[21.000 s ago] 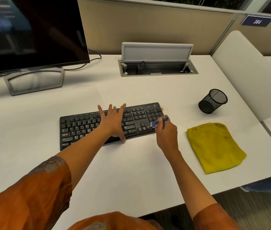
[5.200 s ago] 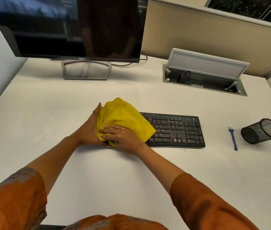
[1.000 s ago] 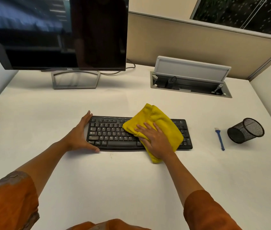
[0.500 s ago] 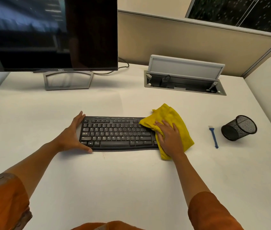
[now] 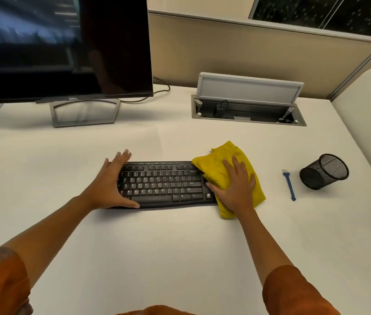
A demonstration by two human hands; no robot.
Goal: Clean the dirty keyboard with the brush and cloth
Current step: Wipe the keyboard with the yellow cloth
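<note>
Orange sleeves (image 5: 293,292) frame the bottom edge, and my two bare forearms reach out over the white desk (image 5: 157,258). My left hand (image 5: 111,185) lies at the nine o'clock end of the black keyboard (image 5: 161,185), fingers straight and spread along its edge, thumb stretched along the front rim. My right hand (image 5: 237,189) presses flat on the yellow cloth (image 5: 221,162), fingers straight and slightly splayed, thumb touching the keys. The cloth is bunched over the keyboard's three o'clock end and spills onto the desk beside it. Further toward three o'clock the blue brush (image 5: 289,185) lies on the desk, well apart from my hand, and just beside it a black mesh cup (image 5: 324,171) rests tipped on its side. At twelve o'clock sits an open cable tray (image 5: 248,110); at ten o'clock, the dark monitor (image 5: 66,46) on its grey stand.
</note>
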